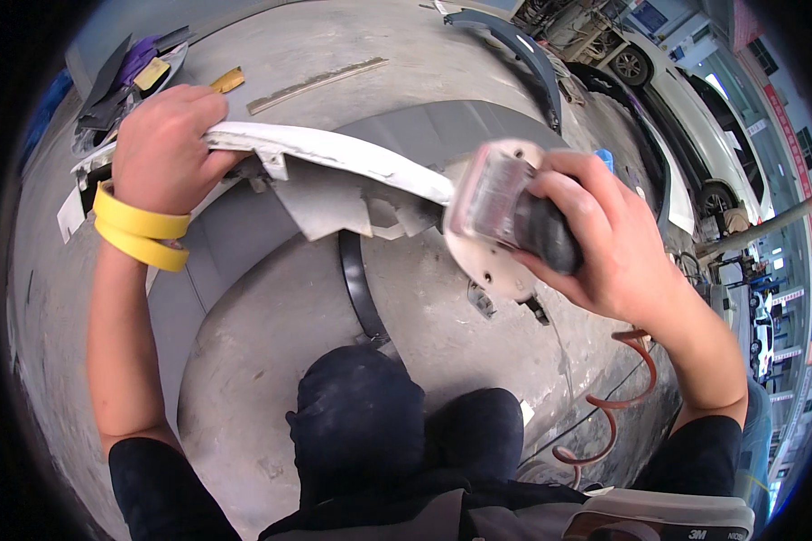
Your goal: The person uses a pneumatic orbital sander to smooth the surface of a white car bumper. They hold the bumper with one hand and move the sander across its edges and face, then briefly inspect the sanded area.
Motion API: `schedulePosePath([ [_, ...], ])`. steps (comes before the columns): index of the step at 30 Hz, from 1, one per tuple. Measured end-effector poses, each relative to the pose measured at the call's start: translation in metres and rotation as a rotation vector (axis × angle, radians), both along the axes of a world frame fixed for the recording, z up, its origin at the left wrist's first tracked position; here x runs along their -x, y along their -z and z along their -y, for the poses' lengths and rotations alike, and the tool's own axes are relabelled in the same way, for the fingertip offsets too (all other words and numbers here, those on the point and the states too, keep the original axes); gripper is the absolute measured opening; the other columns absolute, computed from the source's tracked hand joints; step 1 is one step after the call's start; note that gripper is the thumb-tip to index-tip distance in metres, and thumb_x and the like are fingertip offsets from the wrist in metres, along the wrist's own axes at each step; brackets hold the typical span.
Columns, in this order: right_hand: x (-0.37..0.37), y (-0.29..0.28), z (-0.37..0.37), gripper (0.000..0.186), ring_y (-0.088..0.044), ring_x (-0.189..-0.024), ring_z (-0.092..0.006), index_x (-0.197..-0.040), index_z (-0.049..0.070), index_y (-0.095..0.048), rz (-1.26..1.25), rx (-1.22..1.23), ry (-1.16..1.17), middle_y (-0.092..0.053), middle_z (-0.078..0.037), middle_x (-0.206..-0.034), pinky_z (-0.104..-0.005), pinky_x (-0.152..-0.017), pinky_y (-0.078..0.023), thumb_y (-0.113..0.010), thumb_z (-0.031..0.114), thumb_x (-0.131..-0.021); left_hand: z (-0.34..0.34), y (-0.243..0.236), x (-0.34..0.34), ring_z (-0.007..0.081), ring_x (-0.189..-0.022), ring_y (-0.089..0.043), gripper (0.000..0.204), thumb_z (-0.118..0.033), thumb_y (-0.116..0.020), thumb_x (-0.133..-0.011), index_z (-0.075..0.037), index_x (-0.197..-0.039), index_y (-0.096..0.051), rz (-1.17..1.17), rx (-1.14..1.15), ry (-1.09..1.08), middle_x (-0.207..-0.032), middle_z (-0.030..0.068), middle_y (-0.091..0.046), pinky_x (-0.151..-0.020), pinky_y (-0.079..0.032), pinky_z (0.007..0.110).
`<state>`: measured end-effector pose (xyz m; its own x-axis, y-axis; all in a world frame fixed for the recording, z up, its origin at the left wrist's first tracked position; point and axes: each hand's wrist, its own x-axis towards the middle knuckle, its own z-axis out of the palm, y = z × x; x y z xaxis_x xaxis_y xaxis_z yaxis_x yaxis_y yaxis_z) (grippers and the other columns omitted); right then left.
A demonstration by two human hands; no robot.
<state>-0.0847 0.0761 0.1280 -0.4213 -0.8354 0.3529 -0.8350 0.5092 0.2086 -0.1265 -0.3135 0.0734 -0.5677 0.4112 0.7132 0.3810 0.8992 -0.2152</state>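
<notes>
My left hand (173, 135) is closed over the left end of a long, narrow white car trim panel (334, 151), with brackets and a ragged grey piece hanging below it. A roll of yellow masking tape (144, 225) sits around my left wrist. In my right hand (609, 230) is a sander (492, 194), its dark grip under my palm and fingers. The sander's pale pad with holes is tilted and looks slightly blurred. It overlaps the panel's right end; I cannot tell whether they touch.
A large grey curved bumper (451, 122) lies behind and below the panel. An orange coiled air hose (604, 419) hangs by my right forearm. Scraps and a purple cloth (138, 59) lie at far left. A dark arched trim (523, 59) and a white car (704, 99) are far right.
</notes>
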Motion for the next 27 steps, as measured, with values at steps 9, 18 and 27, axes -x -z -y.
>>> schedulePosePath([
  [9, 0.004, 0.009, -0.011, 0.071, -0.065, -0.1, -0.039, -0.128, 0.003, -0.051, 0.025, 0.056, 0.04, -0.058, -0.021, -0.12, -0.0441, -0.083, -0.056, -0.091, 0.017, -0.072, -0.004, -0.003, 0.0, 0.0366, -0.077, -0.061, 0.033, -0.024, -0.081, -0.073, -0.001, -0.071, -0.058, 0.029, 0.0, -0.021, -0.076, 0.0137, -0.06, -0.066, -0.048, 0.047],
  [18, -0.001, 0.023, -0.039, 0.054, -0.067, -0.098, -0.0372, -0.122, 0.007, -0.058, -0.021, 0.083, 0.052, -0.06, -0.015, -0.121, -0.0436, -0.077, -0.058, -0.085, 0.022, -0.078, -0.003, -0.001, 0.004, 0.0369, -0.078, -0.061, 0.029, -0.022, -0.078, -0.074, -0.002, -0.074, -0.057, 0.026, 0.0, -0.022, -0.077, 0.0139, -0.059, -0.067, -0.049, 0.046],
  [27, 0.004, 0.024, -0.036, 0.067, -0.067, -0.095, -0.0373, -0.127, 0.004, -0.053, -0.048, 0.092, 0.051, -0.059, -0.019, -0.12, -0.042, -0.076, -0.058, -0.09, 0.02, -0.074, 0.004, 0.004, 0.011, 0.0381, -0.077, -0.058, 0.03, -0.021, -0.076, -0.078, -0.001, -0.076, -0.053, 0.06, 0.014, -0.029, -0.077, 0.0162, -0.055, -0.066, -0.046, 0.045],
])
